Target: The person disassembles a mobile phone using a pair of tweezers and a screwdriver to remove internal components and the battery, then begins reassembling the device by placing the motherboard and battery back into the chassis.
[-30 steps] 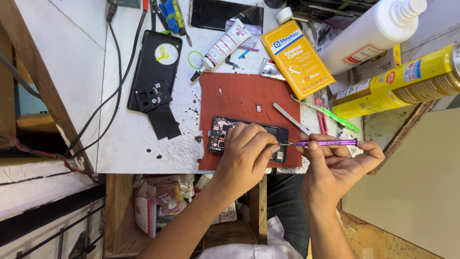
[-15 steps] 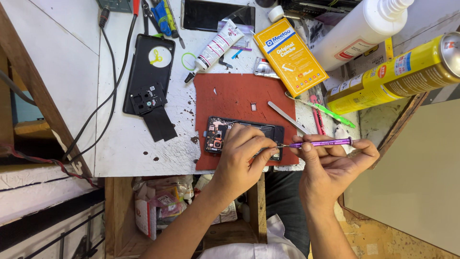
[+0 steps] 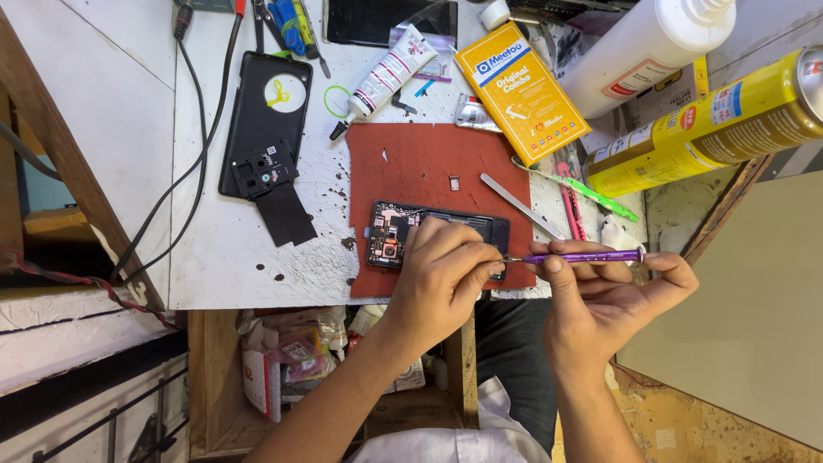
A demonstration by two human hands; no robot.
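Left hand [image 3: 441, 270] pressed over opened phone [image 3: 394, 236], fingertips pinching at its right end; right hand [image 3: 613, 287] grasping purple screwdriver [image 3: 591, 255], tip meeting those fingertips. Phone lying on red mat [image 3: 424, 163] near front edge of white surface [image 3: 231, 249], partly hidden under left hand. Metal pry tool [image 3: 519, 204] just beyond, on mat's right edge. Farther out: black back cover [image 3: 261, 120] with loose camera frame [image 3: 264, 171] at left, glue tube [image 3: 386, 77], yellow box [image 3: 519, 90], white bottle [image 3: 647, 47], yellow spray can [image 3: 711, 129], green tool [image 3: 600, 195] at right
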